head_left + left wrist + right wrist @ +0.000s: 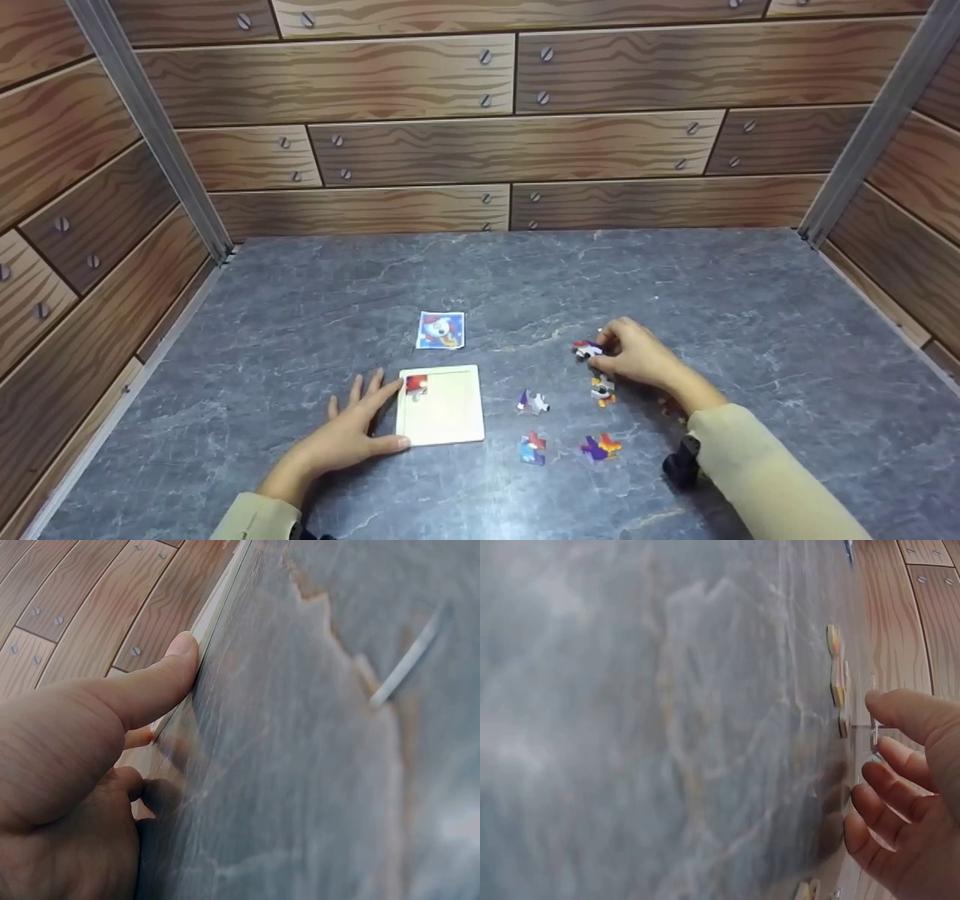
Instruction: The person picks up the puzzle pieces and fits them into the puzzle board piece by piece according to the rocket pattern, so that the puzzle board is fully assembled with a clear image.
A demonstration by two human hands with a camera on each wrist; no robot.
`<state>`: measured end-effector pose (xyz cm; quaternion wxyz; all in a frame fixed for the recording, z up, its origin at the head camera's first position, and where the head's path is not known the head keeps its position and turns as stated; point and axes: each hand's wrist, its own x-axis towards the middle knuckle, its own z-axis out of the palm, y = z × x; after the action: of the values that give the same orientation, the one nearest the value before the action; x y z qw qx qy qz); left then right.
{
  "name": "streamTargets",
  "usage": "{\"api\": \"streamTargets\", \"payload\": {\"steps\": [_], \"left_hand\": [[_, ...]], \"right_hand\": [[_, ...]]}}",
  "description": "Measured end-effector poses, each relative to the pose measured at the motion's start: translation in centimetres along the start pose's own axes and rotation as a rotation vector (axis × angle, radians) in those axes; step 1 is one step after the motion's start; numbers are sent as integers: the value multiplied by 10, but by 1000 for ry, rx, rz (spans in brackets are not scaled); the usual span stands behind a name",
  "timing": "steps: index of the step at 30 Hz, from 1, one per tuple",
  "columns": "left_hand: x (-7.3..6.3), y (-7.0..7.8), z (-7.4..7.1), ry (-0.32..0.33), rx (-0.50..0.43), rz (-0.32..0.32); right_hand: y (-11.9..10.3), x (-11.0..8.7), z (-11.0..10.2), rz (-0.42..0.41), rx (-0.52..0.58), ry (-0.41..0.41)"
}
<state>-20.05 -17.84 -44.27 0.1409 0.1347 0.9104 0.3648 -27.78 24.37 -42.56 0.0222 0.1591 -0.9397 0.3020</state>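
Observation:
At the left edge of a cream puzzle board (446, 412), my left hand (349, 435) rests with its fingers spread, thumb and forefinger touching the edge. One red puzzle piece (416, 385) lies in the board's upper left corner. My right hand (637, 354) pinches a red, white and blue puzzle piece (585, 349) between thumb and fingers. Seen from the right wrist, that piece is a thin edge at the fingertips (875, 699). Just below this hand lies a white and orange piece (602, 391).
Beyond the board lies a small picture card (441, 331) of a rocket. Right of the board are a white and purple piece (532, 403), a blue and red piece (533, 448) and a purple and orange piece (601, 448). A reddish piece (672, 409) lies partly behind the right forearm.

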Motion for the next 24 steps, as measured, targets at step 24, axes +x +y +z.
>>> {"api": "streamTargets", "payload": {"steps": [24], "left_hand": [[0,1,0,-6,2,-11]], "right_hand": [[-25,-3,9,-111,174,-52]]}}
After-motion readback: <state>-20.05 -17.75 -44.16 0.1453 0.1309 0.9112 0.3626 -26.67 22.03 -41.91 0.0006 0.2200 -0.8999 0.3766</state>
